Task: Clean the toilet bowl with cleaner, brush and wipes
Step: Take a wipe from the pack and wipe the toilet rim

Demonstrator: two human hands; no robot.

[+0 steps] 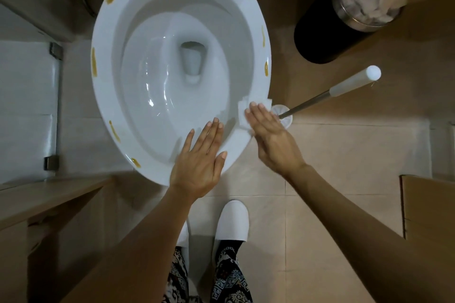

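Two bare hands work at the near rim of a white ceramic toilet bowl (138, 39), which fills the upper centre of the frame with its seat raised. Several yellow-brown smears mark the rim: on the left side, at lower left, at upper left, at upper right and on the right edge.

At upper right stands a round black waste bin (320, 31) lined with a clear bag of crumpled white paper. Below it, a toilet brush with a steel shaft and white handle (344, 87) leans out of its small white holder on the beige tiled floor (332, 155), just beside the bowl.

The left hand (199, 167) lies flat on the near rim, fingers straight and slightly spread. The right hand (273, 137) presses a folded white wipe (242, 108) against the lower right rim, fingers straight and held together.

Risks, as a judgement: the wipe sits under flat fingers rather than in a grip, so it could slide off into the water or onto the floor. The right hand is close to the brush holder and might knock it over. Bare skin could touch the smears, and one wipe may spread them.

No brand, label or writing can be read anywhere. No cleaner bottle is visible.
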